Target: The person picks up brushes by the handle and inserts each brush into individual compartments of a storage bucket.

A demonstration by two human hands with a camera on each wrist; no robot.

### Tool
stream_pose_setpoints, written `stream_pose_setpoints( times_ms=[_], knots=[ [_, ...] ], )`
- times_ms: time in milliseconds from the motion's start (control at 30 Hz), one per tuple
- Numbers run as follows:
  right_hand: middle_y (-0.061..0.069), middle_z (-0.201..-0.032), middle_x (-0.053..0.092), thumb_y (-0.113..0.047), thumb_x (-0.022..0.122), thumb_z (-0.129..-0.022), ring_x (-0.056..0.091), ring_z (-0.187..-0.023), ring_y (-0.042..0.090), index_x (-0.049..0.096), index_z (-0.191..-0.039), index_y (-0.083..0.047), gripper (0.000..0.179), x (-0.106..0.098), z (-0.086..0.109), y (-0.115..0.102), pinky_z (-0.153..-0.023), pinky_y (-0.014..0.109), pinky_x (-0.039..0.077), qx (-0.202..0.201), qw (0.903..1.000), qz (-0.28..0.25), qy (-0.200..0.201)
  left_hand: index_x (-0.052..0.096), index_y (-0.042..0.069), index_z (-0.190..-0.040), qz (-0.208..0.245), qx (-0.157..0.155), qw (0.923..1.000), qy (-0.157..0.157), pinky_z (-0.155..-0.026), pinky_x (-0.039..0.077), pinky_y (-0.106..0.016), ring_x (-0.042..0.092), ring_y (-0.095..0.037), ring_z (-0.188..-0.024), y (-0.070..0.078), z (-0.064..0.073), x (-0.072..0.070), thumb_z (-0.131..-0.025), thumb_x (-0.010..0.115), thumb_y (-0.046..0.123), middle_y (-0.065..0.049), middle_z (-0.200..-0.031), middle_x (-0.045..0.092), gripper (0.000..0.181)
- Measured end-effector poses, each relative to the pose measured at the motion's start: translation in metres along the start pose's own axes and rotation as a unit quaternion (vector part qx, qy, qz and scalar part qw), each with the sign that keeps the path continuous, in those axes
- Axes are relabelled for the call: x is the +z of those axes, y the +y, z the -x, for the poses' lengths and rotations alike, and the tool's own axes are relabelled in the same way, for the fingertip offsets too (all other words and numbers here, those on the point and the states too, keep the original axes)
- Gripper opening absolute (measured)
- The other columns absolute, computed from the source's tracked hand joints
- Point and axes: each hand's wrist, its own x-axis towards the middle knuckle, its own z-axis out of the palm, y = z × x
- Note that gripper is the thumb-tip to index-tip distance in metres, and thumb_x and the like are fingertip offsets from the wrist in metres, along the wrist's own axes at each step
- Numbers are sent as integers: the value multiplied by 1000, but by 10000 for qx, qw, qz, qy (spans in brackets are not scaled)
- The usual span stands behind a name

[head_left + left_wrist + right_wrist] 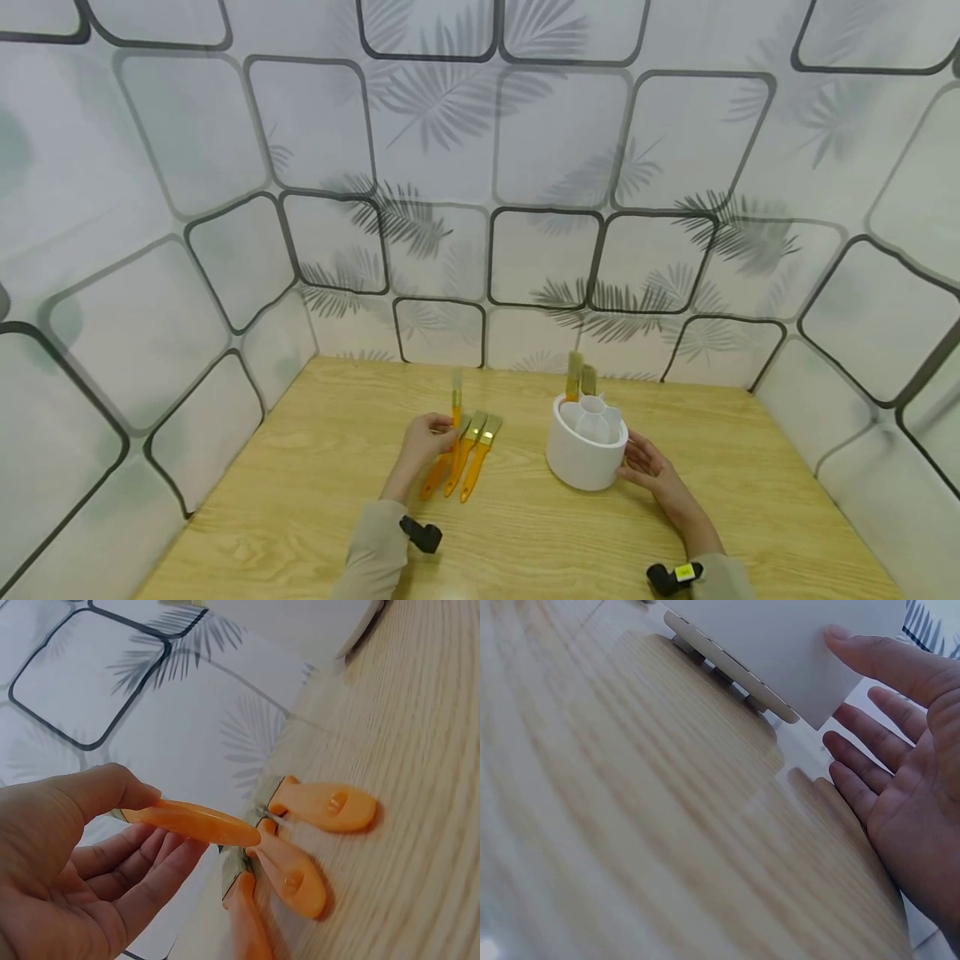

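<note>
My left hand [426, 439] pinches a paintbrush [199, 823] by its orange handle, thumb on top; in the head view its bristles point up. Just under and beside it, three more paintbrushes [480, 454] with orange handles lie fanned out on the table, bristles toward the wall. To the right stands a round white brush holder [581, 458] with a petal-shaped divider inside. Two paintbrushes [574, 377] stand upright in its back left part, bristles up. My right hand [656, 475] rests at the holder's right side, thumb against the wall, fingers extended; only the handles' lower ends are hidden.
The wooden table [315, 500] meets a patterned wall covering [555, 258] at the back, with more of it at both sides. Each wrist carries a small black camera [422, 535] near the sleeve. The holder has a raised base rim [735, 671].
</note>
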Motion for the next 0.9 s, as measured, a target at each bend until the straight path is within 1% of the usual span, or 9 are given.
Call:
stream_pose_setpoints(
  times_ms=[133,200,400,500,600,767,867,900],
  knots=[
    [-12,-127,45,-10,62,-88,47,-113,-8,22,-145,-3,71,0,0,1,-93,10,40,-60,10000,-48,-26,63,-7,-103,25,9,10000,-58,-62,56,-28,60,-16,-73,4,-1,5,-82,66,3,-15,-91,62,23],
    [-11,-126,45,-9,62,-88,47,-112,-7,21,-145,-2,71,0,0,1,-93,10,40,-93,9999,-82,-29,63,-7,-103,35,61,9999,-116,-62,56,-28,60,-16,-73,5,-1,7,-82,66,3,-16,-91,62,24],
    [-11,-127,45,-9,63,-87,47,-113,-6,21,-146,-4,73,-1,0,2,-93,10,39,49,9998,-191,-29,63,-6,-102,81,108,9996,-233,-63,56,-28,59,-15,-74,9,-4,15,-82,66,4,-14,-90,62,23],
    [-11,-128,44,-10,64,-86,46,-114,-6,22,-146,-5,73,0,1,1,-94,10,39,55,9997,-216,-26,63,-5,-101,11,203,9995,-259,-63,56,-28,59,-14,-73,11,-5,17,-81,66,3,-13,-89,62,22],
    [-12,-130,43,-10,64,-86,46,-114,-7,21,-146,-4,74,1,1,0,-94,10,39,21,9998,-210,-54,63,-5,-100,4,237,9994,-261,-63,56,-28,59,-14,-72,15,-5,20,-80,66,3,-13,-89,63,22],
    [-8,-132,40,-11,64,-86,45,-114,-9,21,-146,-5,74,0,1,1,-94,9,38,57,9998,-156,-62,63,-5,-101,11,268,9992,-282,-63,56,-28,60,-16,-76,22,-5,26,-80,67,3,-14,-89,63,23],
    [-6,-134,40,-10,64,-86,44,-114,-10,22,-146,-6,73,-1,0,2,-94,9,37,67,9999,-141,-69,63,-6,-101,33,304,9991,-302,-62,56,-28,61,-17,-75,27,-4,30,-80,68,3,-15,-89,63,23],
    [-5,-135,40,-10,64,-86,44,-114,-11,22,-146,-6,73,-1,0,2,-94,9,37,69,9998,-141,-80,63,-6,-101,61,271,9992,-301,-62,55,-28,61,-17,-75,29,-4,31,-80,67,3,-15,-89,63,23]
  ],
)
